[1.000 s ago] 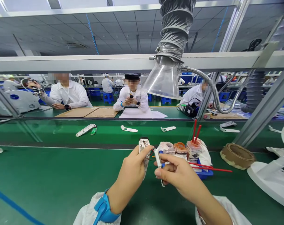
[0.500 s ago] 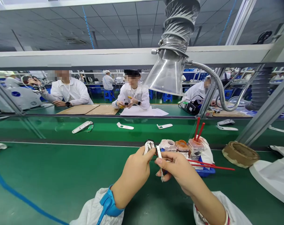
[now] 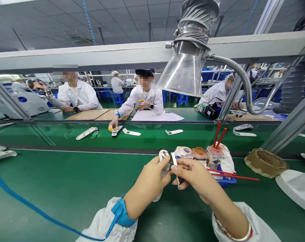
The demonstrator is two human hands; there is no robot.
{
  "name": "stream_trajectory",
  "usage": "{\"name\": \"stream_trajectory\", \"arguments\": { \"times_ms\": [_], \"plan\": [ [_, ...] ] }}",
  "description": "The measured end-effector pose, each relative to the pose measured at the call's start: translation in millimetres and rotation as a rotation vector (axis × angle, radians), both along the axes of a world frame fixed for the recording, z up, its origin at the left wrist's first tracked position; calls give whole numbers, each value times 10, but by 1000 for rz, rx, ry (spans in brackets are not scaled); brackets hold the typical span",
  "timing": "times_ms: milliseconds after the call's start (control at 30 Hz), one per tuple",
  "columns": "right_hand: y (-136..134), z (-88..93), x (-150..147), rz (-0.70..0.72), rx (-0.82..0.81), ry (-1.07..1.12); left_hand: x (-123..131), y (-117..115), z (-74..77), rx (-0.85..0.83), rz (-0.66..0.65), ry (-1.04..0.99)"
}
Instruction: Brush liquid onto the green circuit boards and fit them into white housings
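White housing (image 3: 164, 155) held; red sticks (image 3: 217, 134) in pot (image 3: 214, 157).

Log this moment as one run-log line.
left hand: holds white housing | right hand: holds white strip | nearby: blue tray, red sticks

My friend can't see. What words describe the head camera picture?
A person's left hand holds a white plastic casing and their right hand a thin white strip, over a green workbench. Small pots and red sticks stand nearby. A co-worker in white sits across the bench.
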State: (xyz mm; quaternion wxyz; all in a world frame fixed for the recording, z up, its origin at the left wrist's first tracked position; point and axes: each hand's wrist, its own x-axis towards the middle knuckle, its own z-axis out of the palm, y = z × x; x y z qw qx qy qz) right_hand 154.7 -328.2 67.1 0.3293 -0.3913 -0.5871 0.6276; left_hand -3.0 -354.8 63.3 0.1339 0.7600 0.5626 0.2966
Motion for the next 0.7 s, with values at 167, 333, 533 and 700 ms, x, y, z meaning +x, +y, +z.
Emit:
{"name": "stream_trajectory", "arguments": {
  "times_ms": [167,333,533,700],
  "plan": [
    [-20,-25,-34,-87,67,-74,3,-5,15,26,12,-25],
    [-24,-36,-41,-68,93,-71,-10,15,27,27,11,-122],
    [-70,-49,-60,-38,92,35,-34,10,42,1,-13,-267],
    [-100,-49,-72,-82,268,-86,-40,-12,43,-7,-3,-312]
  ]
}}
